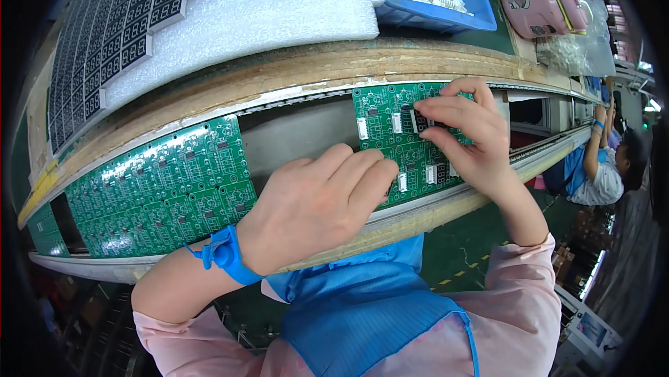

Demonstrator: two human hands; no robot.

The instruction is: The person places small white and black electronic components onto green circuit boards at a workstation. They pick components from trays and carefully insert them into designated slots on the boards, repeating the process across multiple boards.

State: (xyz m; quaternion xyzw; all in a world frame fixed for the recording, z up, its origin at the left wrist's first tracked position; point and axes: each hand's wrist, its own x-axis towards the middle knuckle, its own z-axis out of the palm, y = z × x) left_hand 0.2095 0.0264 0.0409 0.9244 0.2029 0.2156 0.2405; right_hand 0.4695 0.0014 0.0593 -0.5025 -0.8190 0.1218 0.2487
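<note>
Two green circuit board panels sit on the conveyor rail in front of you. Furthest to your left, well apart from both hands, lies the first panel (164, 192), flat on the rail with nothing touching it. Above it, on the tabletop (293, 70) beyond the rail, a white foam sheet (279, 11) carries rows of dark number displays (118, 21).

Your left hand (313, 206) comes next, wearing a blue wrist strap (226, 255). It lies palm down with fingers loosely curled, resting on the lower left edge of the second panel (390, 136); you cannot tell whether anything is inside the curl.

Just to the right, your right hand (463, 133) hovers over that panel's middle, thumb and fingertips pinched on a small dark display part (420, 120), pressing it toward the board.

The panel looks thin, light and stiff, likely easy to crack along its scored lines. Judging by this, hold it by bare edges, not by the white connectors (397, 122). The little part seems light with delicate pins, so grip its sides.

Beyond your right hand, a blue bin (481, 11) holds white plastic connectors.
</note>
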